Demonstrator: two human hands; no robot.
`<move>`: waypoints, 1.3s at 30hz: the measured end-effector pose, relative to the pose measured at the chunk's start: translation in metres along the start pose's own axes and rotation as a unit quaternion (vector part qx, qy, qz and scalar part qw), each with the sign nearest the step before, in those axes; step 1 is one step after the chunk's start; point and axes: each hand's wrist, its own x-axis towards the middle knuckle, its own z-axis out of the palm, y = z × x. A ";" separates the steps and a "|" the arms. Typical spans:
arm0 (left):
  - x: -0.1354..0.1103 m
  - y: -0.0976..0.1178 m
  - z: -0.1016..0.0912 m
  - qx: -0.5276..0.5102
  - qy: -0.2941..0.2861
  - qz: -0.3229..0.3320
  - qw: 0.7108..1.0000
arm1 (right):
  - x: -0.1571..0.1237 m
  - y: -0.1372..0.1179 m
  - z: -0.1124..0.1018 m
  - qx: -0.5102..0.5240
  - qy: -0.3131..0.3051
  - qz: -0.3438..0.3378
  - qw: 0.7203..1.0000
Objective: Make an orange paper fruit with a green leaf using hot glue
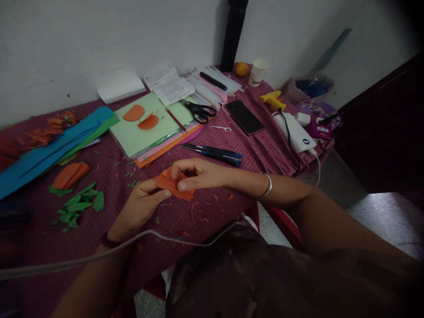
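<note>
Between my two hands is a piece of orange paper (168, 182) creased into narrow pleats. My left hand (145, 201) pinches its left edge between thumb and fingers. On the right side, my right hand (200, 174) grips the pleats, thumb in front and fingers curled behind. Just beyond lie dark-blue utility knives (215, 153). Farther left, a stack of folded orange paper pieces (70, 175) rests beside small green paper leaves (79, 205). Two orange paper rounds (133, 113) sit on a pale green paper stack (132, 132).
Black-handled scissors (200, 112), a red pencil (176, 120) and a phone (244, 116) lie behind my hands. Right of them are a yellow glue gun (273, 100), a white power bank (294, 132) and a paper cup (259, 72). A white cable (149, 232) crosses in front of me.
</note>
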 end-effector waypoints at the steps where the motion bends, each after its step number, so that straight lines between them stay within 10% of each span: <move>1: 0.000 -0.001 0.000 0.001 -0.003 0.000 1.000 | 0.000 -0.001 0.000 0.000 -0.002 -0.003 1.000; 39: 0.001 -0.004 -0.002 0.014 0.009 0.002 1.000 | 0.000 -0.001 -0.001 -0.049 0.027 0.018 0.998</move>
